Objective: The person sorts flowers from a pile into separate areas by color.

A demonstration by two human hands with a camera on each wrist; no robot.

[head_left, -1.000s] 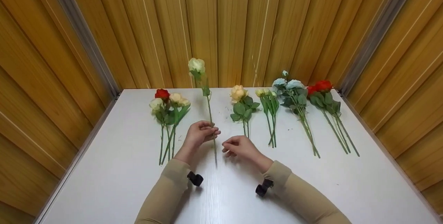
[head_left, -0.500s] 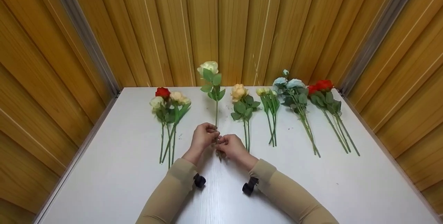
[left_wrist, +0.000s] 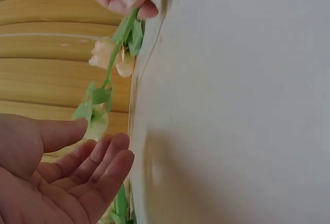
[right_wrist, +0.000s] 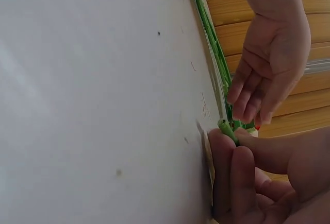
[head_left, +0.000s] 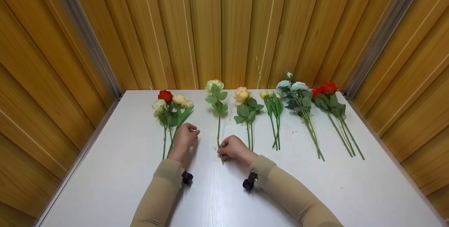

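A pale cream rose (head_left: 214, 86) with green leaves stands out toward the back of the table, its stem running down to my right hand (head_left: 234, 148). Thumb and fingers of that hand pinch the stem near its lower end, whose green tip (right_wrist: 227, 130) pokes out in the right wrist view. My left hand (head_left: 186, 138) is off the stem, to its left, beside the bunch with a red rose (head_left: 165, 95) and partly covering those stems. In the left wrist view the left hand (left_wrist: 67, 170) has loosely bent fingers with nothing between them.
Right of the held rose lie a peach rose (head_left: 242, 95), yellow-green buds (head_left: 270, 94) on stems, light blue flowers (head_left: 300, 86) and red roses (head_left: 328, 88). They rest on the white table (head_left: 217, 199). Wood-patterned panels (head_left: 203, 30) rise behind it.
The cream rose has come down from a raised position toward the table. My right hand has taken hold of its lower stem. My left hand has let go and moved left.
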